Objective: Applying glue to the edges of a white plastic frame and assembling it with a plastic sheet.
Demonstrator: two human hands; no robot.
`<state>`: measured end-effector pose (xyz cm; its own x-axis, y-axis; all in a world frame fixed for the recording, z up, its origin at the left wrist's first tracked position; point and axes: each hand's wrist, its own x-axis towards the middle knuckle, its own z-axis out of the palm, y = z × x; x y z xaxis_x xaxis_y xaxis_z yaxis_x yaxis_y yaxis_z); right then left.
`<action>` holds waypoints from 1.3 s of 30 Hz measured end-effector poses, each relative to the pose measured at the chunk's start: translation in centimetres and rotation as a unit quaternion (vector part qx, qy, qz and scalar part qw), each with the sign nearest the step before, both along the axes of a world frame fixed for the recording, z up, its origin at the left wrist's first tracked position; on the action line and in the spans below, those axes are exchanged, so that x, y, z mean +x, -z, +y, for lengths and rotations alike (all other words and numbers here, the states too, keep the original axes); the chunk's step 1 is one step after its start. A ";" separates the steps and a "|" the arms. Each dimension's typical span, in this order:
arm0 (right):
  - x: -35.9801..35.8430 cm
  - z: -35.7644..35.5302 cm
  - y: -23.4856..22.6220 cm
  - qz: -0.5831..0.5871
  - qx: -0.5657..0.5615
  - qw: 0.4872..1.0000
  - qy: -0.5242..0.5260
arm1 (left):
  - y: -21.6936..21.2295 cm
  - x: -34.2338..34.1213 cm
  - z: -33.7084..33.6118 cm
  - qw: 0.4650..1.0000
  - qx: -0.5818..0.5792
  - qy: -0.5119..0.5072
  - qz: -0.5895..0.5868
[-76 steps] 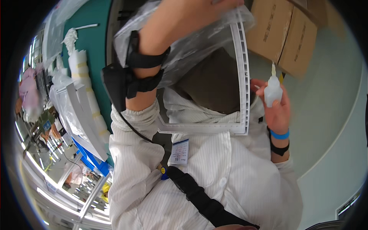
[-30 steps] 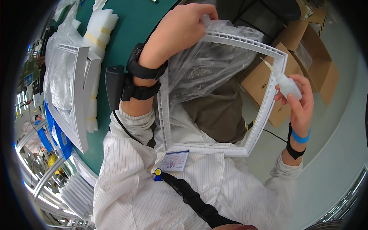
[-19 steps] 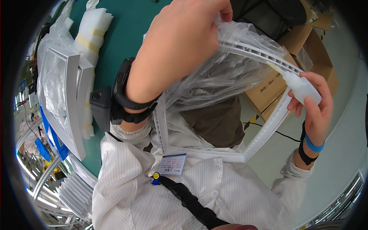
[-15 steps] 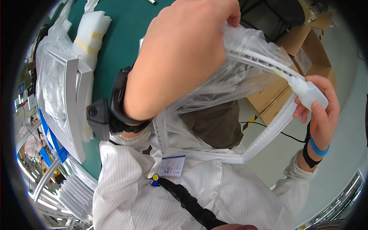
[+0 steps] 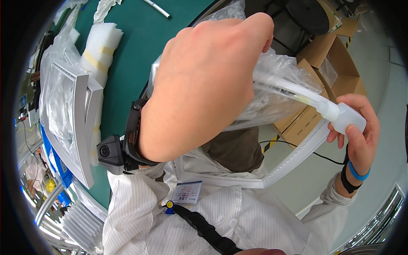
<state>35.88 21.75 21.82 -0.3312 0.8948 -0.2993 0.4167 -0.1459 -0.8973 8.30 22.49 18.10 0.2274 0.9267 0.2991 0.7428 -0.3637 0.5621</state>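
A white rectangular frame (image 5: 299,151) rests across my lap, its near bar against my striped smock. My right hand (image 5: 362,129) grips a small translucent white bottle (image 5: 349,119) at the frame's right corner. The bottle's neck and a long pale part lie along the far bar. Over that far side bunches a clear plastic bag (image 5: 280,68). My left hand (image 5: 208,76) is closed above the far left part of the frame, back of the hand upward. Its fingers are mostly hidden, and so is whatever they hold.
A green table (image 5: 140,38) on the left bears a bagged white frame (image 5: 80,127), a taped foam roll (image 5: 102,46) and a silver tube (image 5: 158,7). Open cardboard boxes (image 5: 344,59) stand on the floor at far right, near a black stool (image 5: 308,15).
My left hand has shifted down and slightly left. The bottle and right hand have moved slightly down. More of the silver tube and the table's edge shows.
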 end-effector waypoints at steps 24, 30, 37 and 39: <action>-1.5 0.0 -3.6 -0.118 0.095 0.987 -0.058 | -0.3 0.4 0.1 1.000 0.002 0.009 0.001; -0.6 -0.3 -2.3 -0.015 0.005 0.999 -0.029 | 0.0 0.4 0.5 1.000 -0.004 0.008 0.008; 0.0 0.6 0.8 0.109 -0.039 0.993 0.004 | 2.0 -0.5 1.0 0.999 -0.040 -0.010 0.009; -0.7 1.9 0.5 0.138 -0.014 0.990 0.010 | 2.6 -0.6 1.1 0.999 -0.045 -0.016 0.006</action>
